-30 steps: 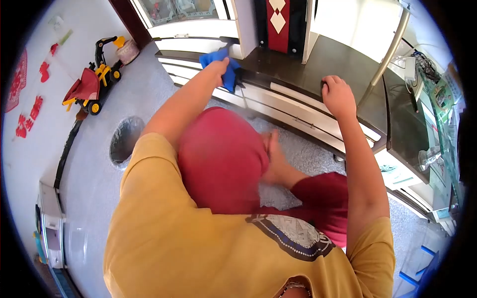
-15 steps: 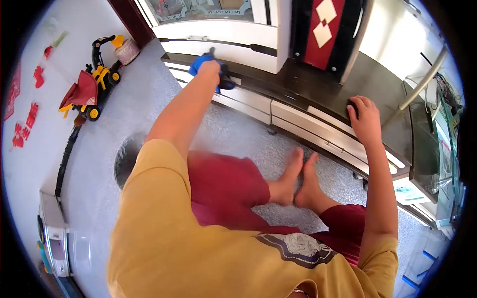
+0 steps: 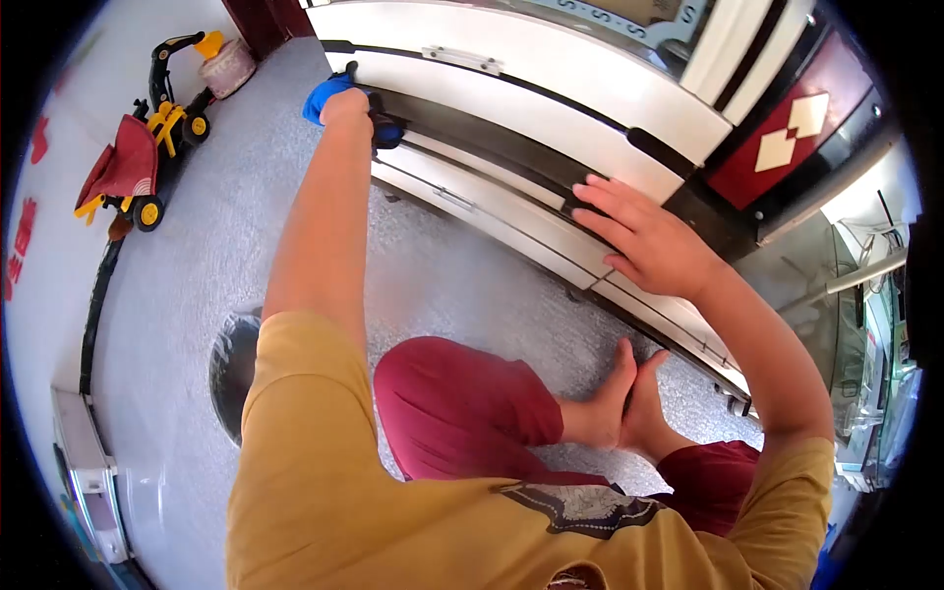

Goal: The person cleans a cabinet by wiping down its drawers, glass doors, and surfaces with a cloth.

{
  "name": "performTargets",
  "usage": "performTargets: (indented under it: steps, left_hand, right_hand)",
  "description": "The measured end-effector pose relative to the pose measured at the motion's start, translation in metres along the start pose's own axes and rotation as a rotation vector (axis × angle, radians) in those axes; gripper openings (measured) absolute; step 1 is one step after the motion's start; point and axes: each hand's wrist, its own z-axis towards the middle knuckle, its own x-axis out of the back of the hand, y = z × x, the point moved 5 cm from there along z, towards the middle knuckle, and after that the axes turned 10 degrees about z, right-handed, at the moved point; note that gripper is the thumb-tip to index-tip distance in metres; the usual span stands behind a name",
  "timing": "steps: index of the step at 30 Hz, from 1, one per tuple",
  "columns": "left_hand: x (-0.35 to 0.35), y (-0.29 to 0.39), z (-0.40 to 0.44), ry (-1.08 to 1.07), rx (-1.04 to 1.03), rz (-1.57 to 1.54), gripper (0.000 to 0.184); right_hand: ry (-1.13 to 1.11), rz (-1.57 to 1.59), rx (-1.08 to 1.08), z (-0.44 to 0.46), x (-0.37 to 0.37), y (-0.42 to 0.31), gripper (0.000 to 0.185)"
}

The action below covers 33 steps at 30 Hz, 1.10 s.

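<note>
My left hand [image 3: 346, 106] is closed on a blue and black cloth [image 3: 321, 98], at the far left end of the dark ledge [image 3: 462, 133] of a white cabinet. Blue fabric bunches out on one side of the hand, and dark folds show on the other. Farther right, my right hand [image 3: 639, 236] lies with fingers stretched out over the edge of the same ledge. No held object shows in it. A small dark patch beside its fingertips is too unclear to name. Below the ledge run the cabinet's white lower drawers [image 3: 492, 211].
A toy digger truck [image 3: 162, 138] with a red bed stands by the left wall, near a round pinkish block [image 3: 227, 69]. A dark bucket [image 3: 234, 374] sits on the floor beside my left arm. A red and black panel [image 3: 777, 147] stands at upper right.
My view has swung right and closer to the cabinet. The left hand stays on the cloth, nearer the ledge's left end. My right hand has moved left along the ledge, its fingers now stretched out.
</note>
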Motion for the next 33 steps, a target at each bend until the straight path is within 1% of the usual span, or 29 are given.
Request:
performTargets:
  steps: [3, 6, 7, 10, 11, 12, 13, 14, 15, 16, 17, 18, 20, 21, 22, 23, 24, 26, 28, 29, 30, 32, 33]
  left_hand:
    - [0.010, -0.005, 0.022, 0.122, 0.085, -0.087, 0.040]
    - [0.014, -0.006, 0.006, 0.153, 0.016, -0.198, 0.042]
    - [0.017, -0.005, -0.003, 0.105, -0.097, -0.183, 0.046]
    - [0.015, -0.009, -0.023, 0.171, -0.059, -0.095, 0.046]
    - [0.003, -0.016, -0.025, 0.138, -0.014, -0.214, 0.047]
    - [0.007, -0.006, -0.067, 0.101, 0.040, -0.255, 0.047]
    - [-0.005, -0.013, -0.064, 0.140, -0.050, -0.125, 0.047]
    - [0.004, -0.003, -0.113, 0.157, -0.005, -0.059, 0.049]
    - [-0.013, -0.011, -0.112, 0.159, -0.063, 0.146, 0.053]
    - [-0.025, -0.020, -0.136, 0.218, -0.074, 0.067, 0.056]
    - [-0.047, -0.029, -0.146, 0.332, -0.149, 0.244, 0.055]
    - [-0.052, -0.033, -0.181, 0.331, -0.155, 0.085, 0.054]
    - [-0.053, -0.027, -0.254, 0.185, -0.092, -0.016, 0.056]
    - [-0.061, -0.030, -0.278, 0.059, -0.151, -0.102, 0.055]
    - [-0.082, -0.041, -0.296, 0.070, -0.141, -0.129, 0.053]
    - [-0.088, -0.041, -0.319, 0.031, -0.134, -0.100, 0.055]
    - [-0.091, -0.041, -0.335, 0.017, -0.009, -0.171, 0.056]
    - [-0.085, -0.038, -0.339, -0.057, 0.061, -0.244, 0.051]
    - [-0.089, -0.039, -0.314, -0.033, 0.137, -0.067, 0.045]
    - [-0.088, -0.038, -0.300, 0.041, 0.118, -0.033, 0.046]
    - [-0.081, -0.035, -0.284, 0.023, 0.126, -0.101, 0.046]
    - [-0.053, -0.017, -0.270, 0.003, 0.221, -0.116, 0.043]
    - [-0.052, -0.017, -0.255, 0.000, 0.229, -0.170, 0.042]
  right_hand:
    - [-0.054, 0.055, -0.065, 0.002, 0.000, 0.001, 0.069]
    - [-0.070, 0.014, -0.078, 0.004, -0.001, -0.001, 0.071]
    - [-0.081, 0.008, -0.076, 0.003, -0.002, -0.003, 0.070]
    - [-0.090, -0.025, -0.038, 0.003, -0.001, 0.000, 0.068]
    - [-0.088, -0.049, -0.018, 0.001, -0.003, 0.002, 0.067]
    - [-0.088, -0.073, 0.001, -0.001, -0.004, 0.002, 0.065]
    - [-0.083, -0.074, 0.012, -0.001, -0.001, -0.001, 0.062]
    - [-0.080, -0.085, 0.000, -0.001, -0.003, -0.003, 0.062]
    - [-0.084, -0.100, -0.005, -0.002, -0.007, 0.000, 0.062]
    - [-0.092, -0.119, -0.005, -0.001, -0.008, 0.003, 0.062]
    - [-0.094, -0.143, -0.006, 0.001, -0.007, 0.001, 0.061]
    - [-0.100, -0.145, -0.009, 0.002, -0.006, 0.000, 0.061]
    - [-0.102, -0.138, -0.022, 0.003, -0.006, -0.001, 0.060]
    - [-0.083, -0.118, -0.032, 0.003, -0.005, -0.002, 0.060]
    - [-0.070, -0.108, -0.030, 0.001, -0.007, -0.002, 0.060]
    - [-0.055, -0.099, -0.026, 0.000, -0.009, 0.001, 0.060]
    - [-0.036, -0.091, -0.022, 0.000, -0.007, 0.002, 0.060]
    - [-0.009, -0.081, -0.008, -0.003, -0.007, 0.000, 0.058]
    - [0.005, -0.066, -0.002, 0.000, -0.005, 0.002, 0.057]
    - [-0.016, -0.109, 0.000, 0.000, -0.005, 0.003, 0.058]
    - [-0.033, -0.101, 0.003, 0.002, -0.003, 0.003, 0.060]
    - [-0.072, -0.095, 0.006, 0.010, 0.003, 0.007, 0.065]
    - [-0.066, -0.090, 0.031, 0.017, 0.003, 0.009, 0.065]
